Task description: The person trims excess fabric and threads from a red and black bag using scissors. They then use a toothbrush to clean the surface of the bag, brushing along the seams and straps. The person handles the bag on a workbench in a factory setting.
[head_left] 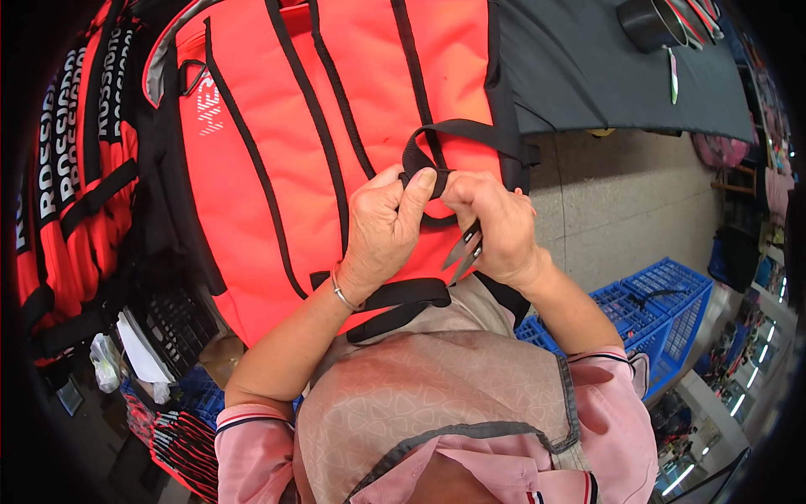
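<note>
A large bright red-orange bag [319, 109] with black webbing lines lies in front of me. From its right side a black strap [470, 130] loops over toward my fingers. My left hand [386, 214] is closed, pinching the strap's looped end with the thumb on top. My right hand [497, 225] is closed beside it, its fingertips at the same piece of strap. Small scissors [462, 252] with dark handles are tucked in that right hand, their blades pointing down and to the left. What exactly lies between the fingertips is partly hidden.
Similar red and black bags [80, 185] are stacked at the left. A dark-covered table [604, 80] at the upper right bears a dark metal cup [651, 25] with tools. Blue plastic crates [672, 311] stand on the floor at the right.
</note>
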Demonstrator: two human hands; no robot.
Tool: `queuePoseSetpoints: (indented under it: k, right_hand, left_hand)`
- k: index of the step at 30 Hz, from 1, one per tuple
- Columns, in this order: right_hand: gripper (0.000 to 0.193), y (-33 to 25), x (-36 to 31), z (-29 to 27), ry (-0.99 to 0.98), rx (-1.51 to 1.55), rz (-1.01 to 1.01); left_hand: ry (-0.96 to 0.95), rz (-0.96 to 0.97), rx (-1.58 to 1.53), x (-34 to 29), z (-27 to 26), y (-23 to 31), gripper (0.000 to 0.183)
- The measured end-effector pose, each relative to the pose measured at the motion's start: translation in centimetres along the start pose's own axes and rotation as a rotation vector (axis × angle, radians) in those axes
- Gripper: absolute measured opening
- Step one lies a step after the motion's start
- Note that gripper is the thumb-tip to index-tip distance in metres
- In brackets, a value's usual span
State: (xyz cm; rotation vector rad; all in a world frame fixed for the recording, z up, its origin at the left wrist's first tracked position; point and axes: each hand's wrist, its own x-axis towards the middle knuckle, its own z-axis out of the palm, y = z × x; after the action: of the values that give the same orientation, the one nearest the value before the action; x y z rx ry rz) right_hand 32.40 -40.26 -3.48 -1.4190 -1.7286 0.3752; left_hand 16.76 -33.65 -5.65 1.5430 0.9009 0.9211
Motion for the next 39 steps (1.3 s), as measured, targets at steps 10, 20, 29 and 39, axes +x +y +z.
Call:
queuePoseSetpoints:
  k: [10,20,29,39]
  right_hand:
    - [0.023,-0.3,-3.4,-7.7,-0.551,0.935,0.272]
    - [0.037,-3.7,-0.2,-7.5,-0.012,-0.127,0.237]
    - [0.033,0.9,2.2,-9.7,0.325,0.433,0.582]
    - [0.019,6.1,18.4,-6.6,0.23,0.195,0.458]
  left_hand:
    - [-0.227,-0.09,0.041,0.1,-1.6,1.6,0.017]
    - [-0.377,0.146,0.178,-1.2,-1.9,2.2,0.035]
    - [-0.731,0.274,0.244,-1.5,-2.8,5.3,0.025]
    - [-0.642,-0.042,0.371,6.4,-6.5,9.3,0.017]
